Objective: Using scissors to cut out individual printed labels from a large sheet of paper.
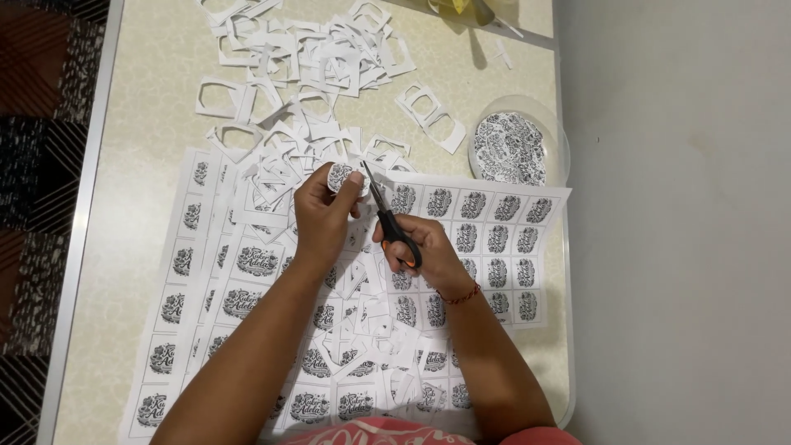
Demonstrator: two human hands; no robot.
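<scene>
My left hand (323,213) pinches a small round printed paper label (340,176) between thumb and fingers, above the table's middle. Black-handled scissors (387,218) sit in my right hand (428,251), blades pointing up and away, tips right beside the label's right edge. A red thread band circles my right wrist. Both hands hover over white sheets printed with rows of black oval designs (494,239). Loose cut scraps lie on the sheets under my forearms.
A large heap of white paper offcuts (305,74) covers the far side of the pale table (148,124). A clear round dish (515,148) holding cut round labels stands at the far right. The table's right edge borders grey floor.
</scene>
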